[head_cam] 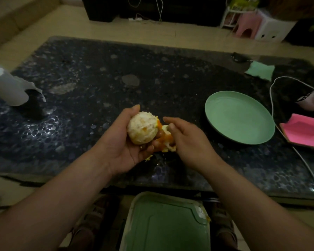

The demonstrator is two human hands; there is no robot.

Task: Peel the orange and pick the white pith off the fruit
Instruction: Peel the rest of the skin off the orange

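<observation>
Head view: our left hand point(123, 142) cups the orange point(142, 130); right hand point(185, 142), just beside, seemingly pinches the hanging peel point(164, 142).

Left hand point(121, 147) cupped; right hand point(188, 142) pinching.

Two bare forearms point(65, 192), strappy sandals point(96, 212) on both feet

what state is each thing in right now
orange, mostly peeled, pith-covered
peel, mostly off, bunched beside orange
left grip, holds orange
right grip, pinches peel
plate, empty, on table
paper roll, sheet partly unrolled
bin, open, peel scrap on rim
</observation>
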